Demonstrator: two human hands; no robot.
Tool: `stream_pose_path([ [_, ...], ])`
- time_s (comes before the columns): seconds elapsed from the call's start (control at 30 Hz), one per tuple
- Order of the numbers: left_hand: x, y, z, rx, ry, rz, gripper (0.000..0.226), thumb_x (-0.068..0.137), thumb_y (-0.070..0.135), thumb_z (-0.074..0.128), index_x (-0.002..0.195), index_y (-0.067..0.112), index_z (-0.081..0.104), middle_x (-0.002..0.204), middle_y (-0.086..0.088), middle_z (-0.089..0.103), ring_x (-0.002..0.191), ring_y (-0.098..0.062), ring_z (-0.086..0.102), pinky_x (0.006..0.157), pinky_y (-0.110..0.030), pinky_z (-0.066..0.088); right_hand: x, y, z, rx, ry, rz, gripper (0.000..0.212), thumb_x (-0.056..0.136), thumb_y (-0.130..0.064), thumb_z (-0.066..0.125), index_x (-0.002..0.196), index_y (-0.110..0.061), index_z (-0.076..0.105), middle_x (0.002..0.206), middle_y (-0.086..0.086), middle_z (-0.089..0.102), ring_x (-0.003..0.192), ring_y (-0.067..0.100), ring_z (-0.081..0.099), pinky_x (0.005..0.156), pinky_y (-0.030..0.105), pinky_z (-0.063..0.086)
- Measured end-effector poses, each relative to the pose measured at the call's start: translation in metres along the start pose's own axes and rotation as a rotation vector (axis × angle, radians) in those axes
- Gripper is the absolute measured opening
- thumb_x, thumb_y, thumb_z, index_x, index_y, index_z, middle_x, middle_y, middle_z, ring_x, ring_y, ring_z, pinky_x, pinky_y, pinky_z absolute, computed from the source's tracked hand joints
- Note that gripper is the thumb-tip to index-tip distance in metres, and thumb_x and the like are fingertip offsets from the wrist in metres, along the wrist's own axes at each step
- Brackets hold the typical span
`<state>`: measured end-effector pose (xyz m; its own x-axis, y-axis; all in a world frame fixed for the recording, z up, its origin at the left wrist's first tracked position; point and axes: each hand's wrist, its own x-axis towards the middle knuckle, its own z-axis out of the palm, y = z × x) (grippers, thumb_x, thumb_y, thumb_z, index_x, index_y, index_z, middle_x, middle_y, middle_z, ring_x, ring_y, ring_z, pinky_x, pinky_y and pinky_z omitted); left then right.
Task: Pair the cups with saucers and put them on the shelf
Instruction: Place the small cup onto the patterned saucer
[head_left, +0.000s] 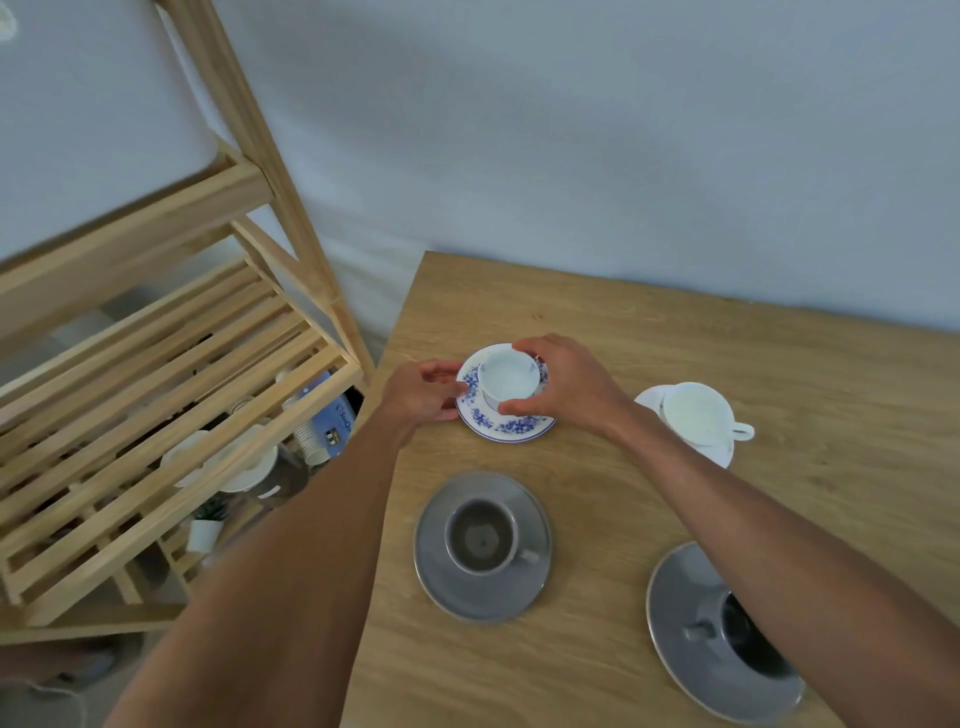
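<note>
Floral cup (508, 383) in right grip (566, 384); left grip (423, 397) pinches saucer (511, 423).

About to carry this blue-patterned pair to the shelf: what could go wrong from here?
1. The left hand pinches only the floral saucer rim; the cup could slide if that grip tilts.
2. The shelf is slatted, so the saucer may sit unevenly.
3. The right forearm hangs over the white cup.
</note>
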<state>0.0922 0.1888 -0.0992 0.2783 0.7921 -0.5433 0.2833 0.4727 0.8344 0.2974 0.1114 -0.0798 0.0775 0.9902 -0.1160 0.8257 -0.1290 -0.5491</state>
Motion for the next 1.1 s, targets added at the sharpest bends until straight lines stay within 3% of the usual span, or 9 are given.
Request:
stream_pose_path([
  [0.13,-0.001,-0.001,-0.001,0.008,0.005,-0.009,0.037,0.086,-0.001,0.075,0.121,0.009,0.068,0.1,-0.004,0.073,0.086,-0.016,0.072,0.059,-0.023,0.063,-0.006,-0.001,0.0,0.254,0.067,0.165,0.08,0.075,-0.066,0.075,0.141,-0.025,0.057,0.129,-0.004,0.063,0.114,0.013,0.06,0.099,0.034,0.049],
  [0.2,0.0,-0.001,-0.002,0.01,-0.001,-0.015,0.038,0.086,0.0,0.076,0.122,0.009,0.068,0.105,-0.006,0.073,0.088,-0.018,0.073,0.061,-0.026,0.064,-0.008,0.003,-0.001,0.314,0.185,0.292,0.057,0.093,-0.048,0.067,0.139,-0.015,0.058,0.127,0.003,0.067,0.111,0.018,0.065,0.096,0.029,0.048],
  [0.27,0.0,-0.002,-0.003,0.005,-0.006,-0.021,0.038,0.086,0.0,0.076,0.122,0.008,0.068,0.111,-0.008,0.073,0.09,-0.019,0.073,0.063,-0.028,0.064,-0.011,0.006,-0.001,0.271,0.156,0.409,0.042,0.098,-0.029,0.062,0.135,-0.009,0.06,0.122,0.008,0.07,0.108,0.023,0.069,0.091,0.026,0.047],
  [0.37,0.0,-0.003,-0.003,0.001,0.005,-0.027,0.037,0.087,-0.001,0.075,0.122,0.007,0.069,0.112,-0.009,0.073,0.089,-0.019,0.074,0.064,-0.029,0.064,-0.017,0.009,0.003,0.388,0.025,0.529,0.023,0.097,-0.015,0.062,0.119,-0.01,0.069,0.096,-0.001,0.074,0.068,0.017,0.076,0.071,0.025,0.061],
  [0.43,0.0,-0.004,-0.004,0.018,0.019,-0.03,0.036,0.086,0.0,0.075,0.121,0.008,0.069,0.112,-0.008,0.073,0.091,-0.02,0.074,0.065,-0.03,0.064,-0.016,0.011,0.008,0.481,0.034,0.557,0.021,0.094,-0.009,0.067,0.115,-0.008,0.071,0.085,-0.005,0.073,0.061,0.017,0.075,0.069,0.032,0.065],
  [0.57,-0.005,-0.005,-0.011,-0.006,0.05,-0.028,0.033,0.088,-0.003,0.072,0.119,0.007,0.068,0.104,-0.006,0.072,0.086,-0.017,0.072,0.06,-0.028,0.064,-0.01,0.011,0.015,0.587,0.055,0.553,0.026,0.092,-0.004,0.071,0.118,-0.004,0.07,0.093,0.003,0.073,0.074,0.024,0.078,0.073,0.042,0.065],
  [0.73,-0.017,-0.015,-0.04,-0.079,0.125,-0.043,0.034,0.088,-0.003,0.073,0.12,0.005,0.068,0.11,-0.011,0.075,0.089,-0.02,0.074,0.07,-0.033,0.065,0.007,-0.011,0.024,0.624,0.013,0.482,0.026,0.093,-0.002,0.068,0.119,-0.003,0.068,0.097,0.008,0.072,0.073,0.022,0.076,0.069,0.036,0.066],
  [0.87,-0.037,-0.022,-0.079,-0.19,0.188,-0.043,0.033,0.086,-0.006,0.073,0.118,0.003,0.068,0.106,-0.011,0.075,0.083,-0.02,0.074,0.061,-0.029,0.064,0.022,-0.046,0.039,0.623,-0.051,0.394,0.026,0.092,0.0,0.068,0.118,0.001,0.069,0.099,0.013,0.074,0.078,0.027,0.077,0.077,0.042,0.065],
  [1.1,-0.078,-0.055,-0.183,-0.311,0.389,-0.017,0.031,0.084,-0.006,0.074,0.113,0.002,0.073,0.093,-0.013,0.079,0.074,-0.024,0.077,0.066,-0.035,0.064,0.05,-0.148,0.088,0.634,-0.196,0.247,0.024,0.093,0.001,0.068,0.117,0.001,0.069,0.099,0.016,0.076,0.074,0.02,0.076,0.058,0.023,0.063],
])
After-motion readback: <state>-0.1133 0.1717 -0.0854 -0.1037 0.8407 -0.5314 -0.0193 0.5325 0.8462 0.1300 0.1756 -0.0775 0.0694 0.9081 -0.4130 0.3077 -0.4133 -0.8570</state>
